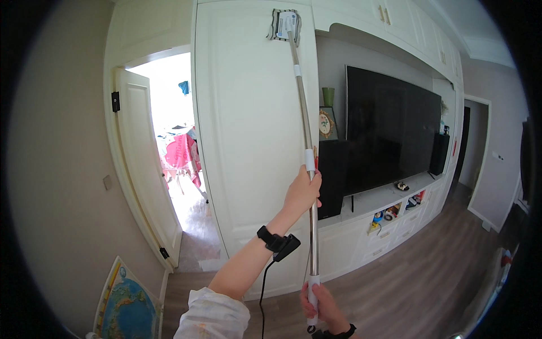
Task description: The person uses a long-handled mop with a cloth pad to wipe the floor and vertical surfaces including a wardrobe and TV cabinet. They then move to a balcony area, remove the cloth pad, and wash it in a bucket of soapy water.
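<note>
A flat mop with a long metal pole (pixel 304 106) reaches up the tall white cabinet panel (pixel 254 127). Its white head (pixel 287 25), fitted with a striped cloth pad, lies against the panel near the top. My left hand (pixel 301 190) grips the pole just below a white joint collar. Lower down, my right hand (pixel 322 301) is closed around the white end grip, which has a hanging loop at its tip. A black strap with a device and cable is on my left wrist, and another black band shows at my right wrist.
Right of the panel stand a black speaker (pixel 331 180), a picture frame (pixel 327 123), a green cup (pixel 328 96) and a large television (pixel 391 129). An open white door (pixel 146 161) is at left. A map (pixel 129 303) leans by the left wall.
</note>
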`<action>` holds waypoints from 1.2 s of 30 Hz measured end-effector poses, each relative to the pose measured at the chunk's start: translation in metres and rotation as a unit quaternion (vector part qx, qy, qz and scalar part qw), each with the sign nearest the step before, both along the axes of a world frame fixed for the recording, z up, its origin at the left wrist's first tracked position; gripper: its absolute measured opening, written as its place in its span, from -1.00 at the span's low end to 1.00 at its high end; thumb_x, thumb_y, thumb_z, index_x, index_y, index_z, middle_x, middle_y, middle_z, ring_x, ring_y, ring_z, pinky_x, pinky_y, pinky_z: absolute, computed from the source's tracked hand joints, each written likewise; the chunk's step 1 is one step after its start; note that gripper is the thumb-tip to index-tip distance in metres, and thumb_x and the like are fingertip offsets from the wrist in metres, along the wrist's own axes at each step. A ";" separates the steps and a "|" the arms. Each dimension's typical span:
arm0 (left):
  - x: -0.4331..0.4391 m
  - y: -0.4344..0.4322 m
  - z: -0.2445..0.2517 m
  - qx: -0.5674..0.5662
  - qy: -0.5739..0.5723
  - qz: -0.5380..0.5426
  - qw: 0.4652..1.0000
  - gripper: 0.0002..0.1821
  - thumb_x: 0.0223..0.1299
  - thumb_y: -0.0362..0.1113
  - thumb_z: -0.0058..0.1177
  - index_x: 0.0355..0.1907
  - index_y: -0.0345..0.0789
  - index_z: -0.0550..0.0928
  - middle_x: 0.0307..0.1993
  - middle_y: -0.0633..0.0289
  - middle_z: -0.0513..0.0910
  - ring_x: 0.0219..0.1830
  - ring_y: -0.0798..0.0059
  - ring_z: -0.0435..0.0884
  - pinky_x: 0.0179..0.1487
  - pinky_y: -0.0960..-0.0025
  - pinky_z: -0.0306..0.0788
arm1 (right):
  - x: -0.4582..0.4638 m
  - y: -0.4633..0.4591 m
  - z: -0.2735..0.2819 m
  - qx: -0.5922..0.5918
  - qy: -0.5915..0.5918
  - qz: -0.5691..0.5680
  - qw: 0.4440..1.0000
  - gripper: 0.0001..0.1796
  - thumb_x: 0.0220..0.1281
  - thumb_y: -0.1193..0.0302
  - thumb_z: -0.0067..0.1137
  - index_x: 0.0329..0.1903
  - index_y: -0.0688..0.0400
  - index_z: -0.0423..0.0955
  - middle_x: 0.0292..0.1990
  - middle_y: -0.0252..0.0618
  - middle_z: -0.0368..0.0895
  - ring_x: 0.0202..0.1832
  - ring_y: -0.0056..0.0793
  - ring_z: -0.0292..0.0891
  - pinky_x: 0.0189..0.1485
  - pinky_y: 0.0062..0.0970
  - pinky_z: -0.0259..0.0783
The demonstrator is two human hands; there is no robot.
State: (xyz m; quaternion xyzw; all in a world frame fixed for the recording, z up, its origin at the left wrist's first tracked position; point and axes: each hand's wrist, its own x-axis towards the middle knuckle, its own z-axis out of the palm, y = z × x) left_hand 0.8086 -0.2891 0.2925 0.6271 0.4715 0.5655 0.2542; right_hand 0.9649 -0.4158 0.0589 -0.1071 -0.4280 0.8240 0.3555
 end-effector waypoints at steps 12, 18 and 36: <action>-0.078 -0.033 -0.022 0.060 -0.099 0.038 0.993 -0.77 0.45 -0.20 -0.09 -0.07 -0.34 0.39 -0.54 0.27 0.42 -0.68 0.53 0.47 -0.62 0.40 0.49 | -0.055 -0.009 -0.002 0.076 -0.104 0.011 0.992 -0.72 0.59 0.18 -0.24 -0.12 0.14 0.25 -0.62 -0.32 0.29 -0.70 -0.56 0.18 -0.62 -0.49 0.24; -0.105 -0.040 -0.026 0.095 -0.120 0.053 0.987 -0.79 0.47 -0.22 -0.12 -0.07 -0.33 0.36 -0.55 0.28 0.40 -0.69 0.54 0.45 -0.64 0.39 0.46 | -0.057 0.000 0.007 0.103 -0.128 0.039 0.986 -0.74 0.59 0.20 -0.22 -0.12 0.14 0.27 -0.61 -0.35 0.29 -0.70 -0.58 0.18 -0.63 -0.53 0.23; -0.001 0.062 -0.017 -0.003 0.071 -0.015 0.997 -0.72 0.49 -0.14 -0.18 -0.02 -0.33 0.31 -0.49 0.19 0.45 -0.62 0.44 0.53 -0.53 0.32 0.54 | -0.039 0.039 -0.025 -0.034 -0.065 -0.177 0.982 -0.63 0.55 0.06 -0.17 -0.15 0.13 0.31 -0.64 -0.31 0.28 -0.74 -0.51 0.14 -0.70 -0.46 0.17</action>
